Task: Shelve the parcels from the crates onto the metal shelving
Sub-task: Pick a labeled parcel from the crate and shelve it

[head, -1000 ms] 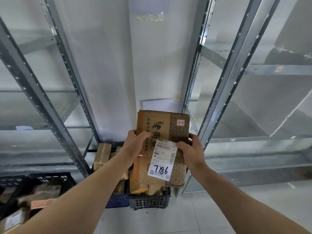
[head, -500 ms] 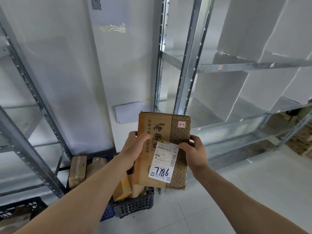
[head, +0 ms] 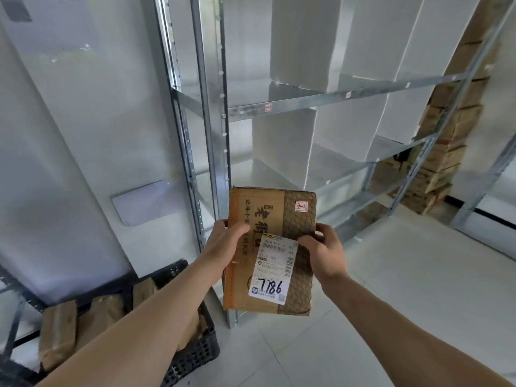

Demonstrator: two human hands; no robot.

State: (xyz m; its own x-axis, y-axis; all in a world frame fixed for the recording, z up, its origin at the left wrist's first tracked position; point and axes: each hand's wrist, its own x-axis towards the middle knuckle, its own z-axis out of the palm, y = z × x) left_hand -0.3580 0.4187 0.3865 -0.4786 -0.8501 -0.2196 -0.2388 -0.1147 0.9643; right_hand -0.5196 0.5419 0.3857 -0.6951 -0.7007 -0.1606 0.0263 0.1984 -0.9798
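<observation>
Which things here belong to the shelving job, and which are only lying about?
Part of the job:
- parcel, held by left hand and right hand
- black crate with more parcels
- metal shelving

Lying about:
- white sheet on the wall
- stacked cartons at far right

The person is holding a flat cardboard parcel (head: 268, 247) upright in front of the metal shelving (head: 307, 100), the left hand (head: 226, 241) gripping its left edge and the right hand (head: 325, 251) its right edge. A white label (head: 275, 268) reading 7786 is facing the camera. Below left, a black crate (head: 195, 356) is sitting on the floor with more brown parcels (head: 60, 331) standing in it.
</observation>
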